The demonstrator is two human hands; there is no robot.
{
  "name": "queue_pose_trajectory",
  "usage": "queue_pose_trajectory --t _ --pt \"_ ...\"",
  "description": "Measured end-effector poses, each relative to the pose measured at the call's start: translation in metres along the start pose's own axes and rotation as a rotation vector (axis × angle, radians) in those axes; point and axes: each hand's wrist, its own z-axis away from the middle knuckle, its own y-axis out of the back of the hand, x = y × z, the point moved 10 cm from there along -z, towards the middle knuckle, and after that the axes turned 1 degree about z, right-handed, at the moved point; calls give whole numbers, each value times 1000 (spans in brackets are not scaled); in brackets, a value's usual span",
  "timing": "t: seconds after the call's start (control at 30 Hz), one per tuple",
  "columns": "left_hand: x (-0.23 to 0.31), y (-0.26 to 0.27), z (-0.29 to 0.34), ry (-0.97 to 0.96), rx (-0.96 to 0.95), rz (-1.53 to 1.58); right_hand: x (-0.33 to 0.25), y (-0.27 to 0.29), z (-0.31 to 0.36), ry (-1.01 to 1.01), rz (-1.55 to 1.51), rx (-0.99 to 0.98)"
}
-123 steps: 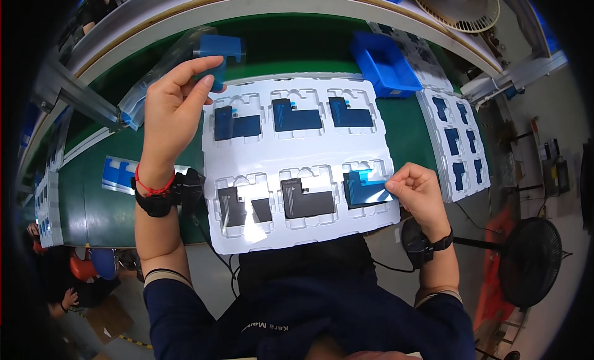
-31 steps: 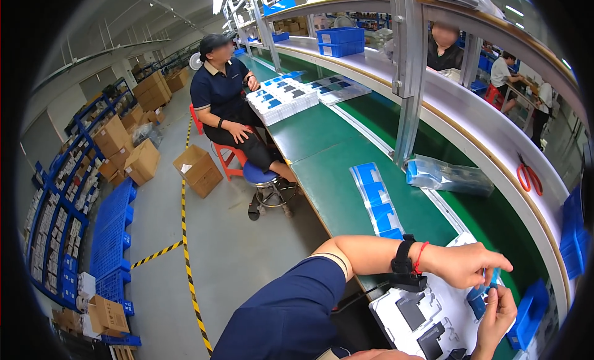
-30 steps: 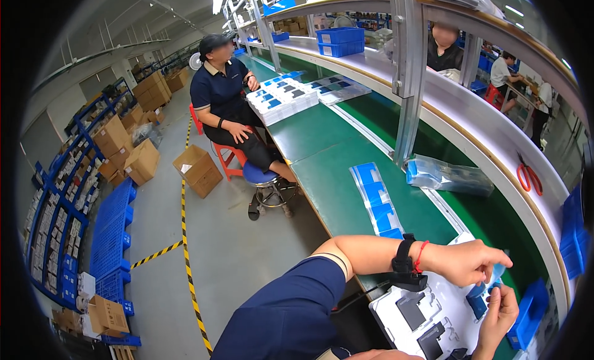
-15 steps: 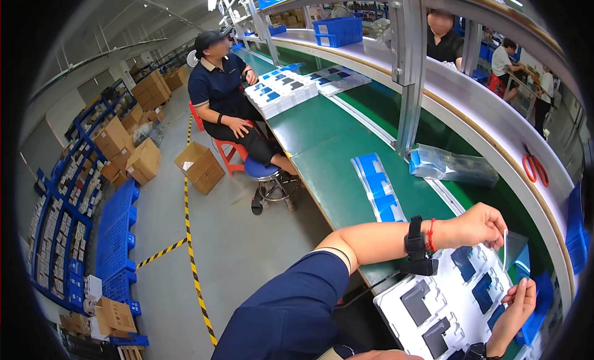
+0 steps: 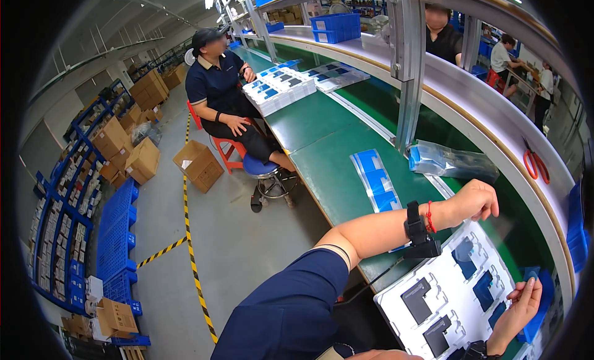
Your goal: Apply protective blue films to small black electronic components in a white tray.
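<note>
My left hand [image 5: 473, 204], a strap and a red bracelet at its wrist, hovers over the far edge of a white moulded tray [image 5: 402, 298]. Its fingers are curled closed; whatever they hold, if anything, is hidden. On the right, my right hand [image 5: 523, 307] pinches a small dark blue sheet-like piece [image 5: 531, 273] between thumb and fingers, above the tray's right side. Flat L-shaped black pieces [image 5: 416, 301] lie in the tray's near-left recesses, and dark blue ones [image 5: 482, 290] in the others. My right hand partly covers one of these.
Blue-and-clear film strips [image 5: 375, 180] lie on the green bench beyond my left forearm. A clear plastic bag [image 5: 451, 162] rests by the metal post [image 5: 408, 106]. Red-handled scissors [image 5: 536, 165] are on the curved shelf, a blue bin [image 5: 538, 316] beside the tray. A seated co-worker [image 5: 216, 81] is farther along.
My left hand has moved slightly up and left, away from my right hand. The thin white strip at its fingers no longer shows. My right hand still pinches the blue piece.
</note>
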Motion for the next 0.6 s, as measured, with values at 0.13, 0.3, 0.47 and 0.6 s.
queue_pose_trajectory --t 0.13,0.3,0.47,0.6 --pt "5 -54 24 184 -291 -104 -13 -3 10 60 136 40" --pt "-4 -68 38 218 -366 -247 -49 -45 39 414 407 -152" --pt "-2 -62 36 118 -355 -204 -81 -85 63 712 586 -362" --pt "6 -68 33 19 -353 -235 -38 -61 39 112 136 -266"
